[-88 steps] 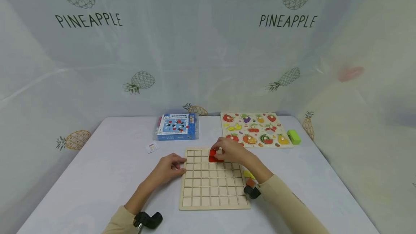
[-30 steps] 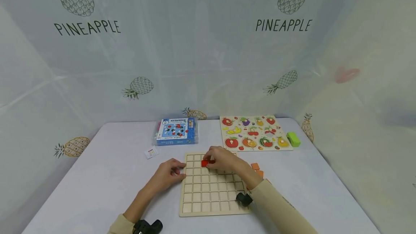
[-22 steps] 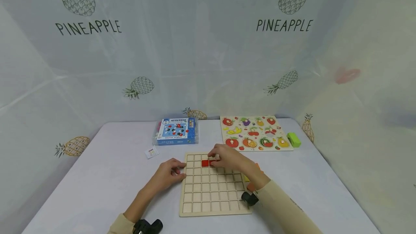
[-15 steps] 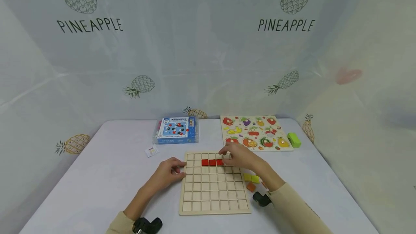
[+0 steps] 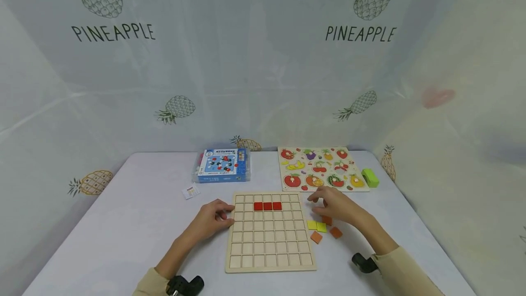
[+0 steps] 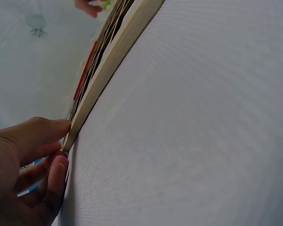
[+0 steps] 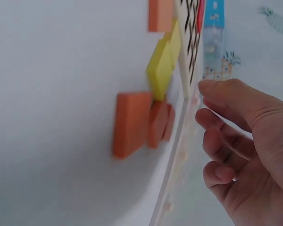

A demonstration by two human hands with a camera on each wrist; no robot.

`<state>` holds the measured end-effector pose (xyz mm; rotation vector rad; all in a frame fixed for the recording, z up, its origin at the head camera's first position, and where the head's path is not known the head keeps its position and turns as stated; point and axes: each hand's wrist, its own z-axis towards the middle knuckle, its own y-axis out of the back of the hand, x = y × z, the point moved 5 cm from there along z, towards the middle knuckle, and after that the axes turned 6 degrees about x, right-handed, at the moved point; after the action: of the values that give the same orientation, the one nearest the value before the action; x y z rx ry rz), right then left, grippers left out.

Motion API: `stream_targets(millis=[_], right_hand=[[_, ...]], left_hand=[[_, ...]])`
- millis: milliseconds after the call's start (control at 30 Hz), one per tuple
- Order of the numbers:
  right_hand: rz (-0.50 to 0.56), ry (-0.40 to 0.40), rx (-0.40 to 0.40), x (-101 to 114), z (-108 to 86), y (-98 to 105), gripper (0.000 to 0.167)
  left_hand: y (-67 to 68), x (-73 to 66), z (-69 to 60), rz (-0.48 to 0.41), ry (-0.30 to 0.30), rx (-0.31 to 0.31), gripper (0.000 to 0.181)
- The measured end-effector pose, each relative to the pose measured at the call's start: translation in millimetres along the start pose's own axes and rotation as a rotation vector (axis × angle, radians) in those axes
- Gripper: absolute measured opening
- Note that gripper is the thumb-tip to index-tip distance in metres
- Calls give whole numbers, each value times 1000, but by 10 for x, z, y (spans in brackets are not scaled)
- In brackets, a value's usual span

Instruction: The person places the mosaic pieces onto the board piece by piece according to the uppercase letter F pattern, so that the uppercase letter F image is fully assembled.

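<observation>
A wooden grid board [image 5: 271,236] lies on the table, with three red tiles [image 5: 267,206] side by side in its second row from the far edge. My left hand [image 5: 210,217] touches the board's left edge; in the left wrist view its thumb and fingers [image 6: 35,160] meet the board's edge [image 6: 96,87]. To the right of the board, my right hand [image 5: 334,203] hovers holding nothing, its fingers loosely bent. Beneath and near it lie two yellow tiles [image 5: 316,226] and several orange tiles [image 5: 336,232], also in the right wrist view, where an orange tile [image 7: 131,123] is closest.
A blue box [image 5: 222,165] stands at the back left, with a small white card [image 5: 191,192] in front. A fruit puzzle board [image 5: 322,168] lies at the back right, close behind the grid board, and a green block [image 5: 370,177] is beside it.
My right hand has withdrawn rightward from the red tiles to above the loose tiles. The red tiles now lie in one row; earlier one was held higher. My left hand stays at the board's edge.
</observation>
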<state>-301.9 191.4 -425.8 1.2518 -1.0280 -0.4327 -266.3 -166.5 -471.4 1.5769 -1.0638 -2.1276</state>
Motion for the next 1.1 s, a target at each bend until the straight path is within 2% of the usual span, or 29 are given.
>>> stream_targets(millis=[267,467,600,1100], right_hand=[[27,-29,-7,-270,-155,-28,22],[45,-26,13,-393,-213,-49,19],[48,-11,15,-426,-224,-58,20],[48,-40,13,-420,-212,-58,20]], left_hand=[[-6,1,1,-4,17,-3,35],[-10,-9,-8,-9,23,7,35],[-3,-25,-12,-15,12,4,35],[-8,12,-9,-9,-13,-9,34]])
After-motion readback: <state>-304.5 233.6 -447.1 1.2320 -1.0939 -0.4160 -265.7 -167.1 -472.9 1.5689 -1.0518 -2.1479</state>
